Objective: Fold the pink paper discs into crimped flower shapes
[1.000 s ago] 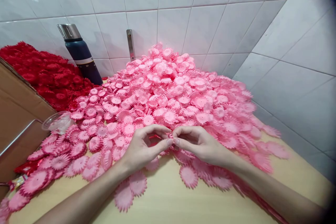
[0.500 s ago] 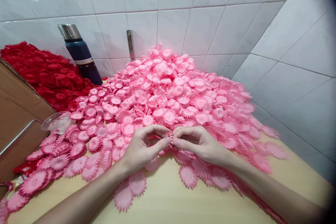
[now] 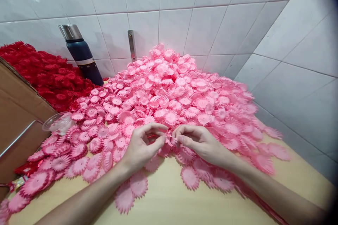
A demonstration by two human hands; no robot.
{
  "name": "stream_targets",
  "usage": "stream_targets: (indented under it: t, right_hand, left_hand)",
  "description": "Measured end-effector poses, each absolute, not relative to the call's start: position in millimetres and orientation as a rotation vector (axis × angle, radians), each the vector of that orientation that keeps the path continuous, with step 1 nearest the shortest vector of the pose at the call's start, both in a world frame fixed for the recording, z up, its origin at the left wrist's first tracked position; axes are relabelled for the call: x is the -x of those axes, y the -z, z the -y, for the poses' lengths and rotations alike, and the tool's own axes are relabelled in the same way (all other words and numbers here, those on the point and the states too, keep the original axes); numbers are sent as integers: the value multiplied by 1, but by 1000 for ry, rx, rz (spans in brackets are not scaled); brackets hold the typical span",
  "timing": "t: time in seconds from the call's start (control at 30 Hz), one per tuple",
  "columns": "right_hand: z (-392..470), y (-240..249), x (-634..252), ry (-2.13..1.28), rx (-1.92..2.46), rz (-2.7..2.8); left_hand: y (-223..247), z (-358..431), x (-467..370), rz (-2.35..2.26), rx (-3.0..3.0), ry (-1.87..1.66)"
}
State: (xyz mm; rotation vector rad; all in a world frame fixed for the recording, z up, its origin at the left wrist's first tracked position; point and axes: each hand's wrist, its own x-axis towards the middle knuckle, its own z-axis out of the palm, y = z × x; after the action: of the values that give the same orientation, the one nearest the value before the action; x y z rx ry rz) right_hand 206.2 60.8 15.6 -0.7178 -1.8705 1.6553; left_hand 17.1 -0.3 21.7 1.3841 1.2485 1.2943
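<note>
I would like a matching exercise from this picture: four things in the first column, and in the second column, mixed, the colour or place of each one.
Column one:
1. flask
2. heap of pink flowers
3. heap of red flowers
4. cardboard box

Column two:
a. brown, at the left edge
b. dark blue with a steel cap, against the tiled wall
c. behind the box, left of the flask
d. middle of the table, just beyond both hands

Pairs: 1-b, 2-d, 3-c, 4-a

Pink ridged flowers [image 3: 169,91], red heap [image 3: 50,74]
</note>
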Motion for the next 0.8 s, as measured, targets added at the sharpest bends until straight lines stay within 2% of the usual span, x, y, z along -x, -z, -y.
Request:
stream_targets:
  t: [0.13,0.37,0.8]
  right_hand:
    - [-66,-12,-209,-1639,721,1826]
    - [-62,-17,-205,-1612,755,1887]
    - [-57,-12,-201,-1466,842,1947]
  left_hand:
    - [-22,1,-17,-1287,-1419,-1410]
    - [-25,2,-16,-1389,-1659,-1324]
    - [-19,5,-17,-1266,-1855,-1248]
